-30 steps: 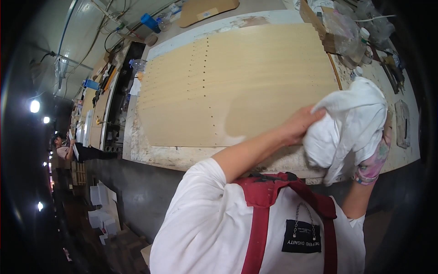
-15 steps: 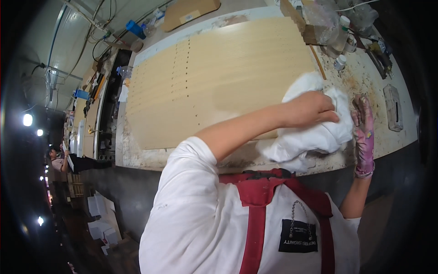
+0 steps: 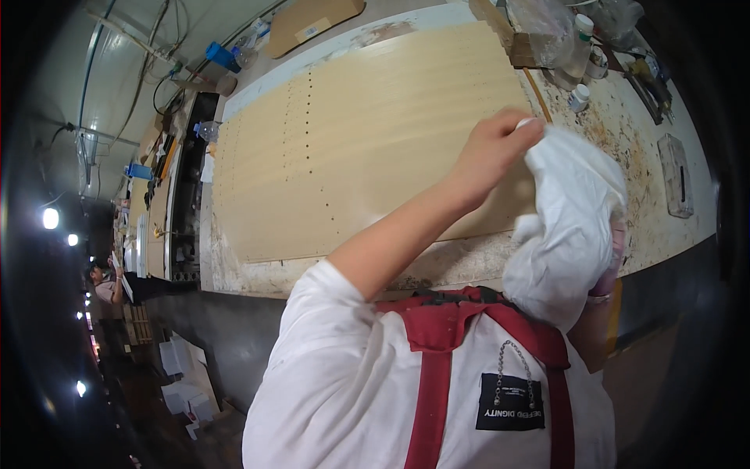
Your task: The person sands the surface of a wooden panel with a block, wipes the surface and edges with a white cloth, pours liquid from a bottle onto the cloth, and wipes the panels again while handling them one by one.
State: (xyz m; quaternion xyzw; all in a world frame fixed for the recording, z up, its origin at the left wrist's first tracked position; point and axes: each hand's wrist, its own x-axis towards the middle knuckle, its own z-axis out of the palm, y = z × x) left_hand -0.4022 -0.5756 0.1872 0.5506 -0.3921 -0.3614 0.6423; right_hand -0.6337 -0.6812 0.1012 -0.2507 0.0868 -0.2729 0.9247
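My bare left hand [image 3: 496, 144] pinches the upper edge of a white cloth [image 3: 574, 211], and its fingers are closed on it. The cloth hangs in folds from that hand over the table's near right edge, in front of my right hand [image 3: 617, 246]. Only a strip of the pink, stained glove on that hand shows beside the cloth; its fingers are hidden. Left of the cloth, a large pale wood-grain panel [image 3: 391, 133] lies flat on the table, with rows of small dark holes across it.
The stained white worktable [image 3: 641, 164] carries a clear plastic box [image 3: 674, 176] at the right. A small white bottle [image 3: 579, 98], a taller clear bottle [image 3: 576, 51] and a thin wooden stick [image 3: 537, 94] are at the far right. Cardboard [image 3: 312, 23] lies at the back. Another person [image 3: 108, 285] stands far left.
My left hand has lifted the cloth edge up and away, and the bunched cloth now hangs stretched out. It now covers most of my gloved right hand, which was visible beside it.
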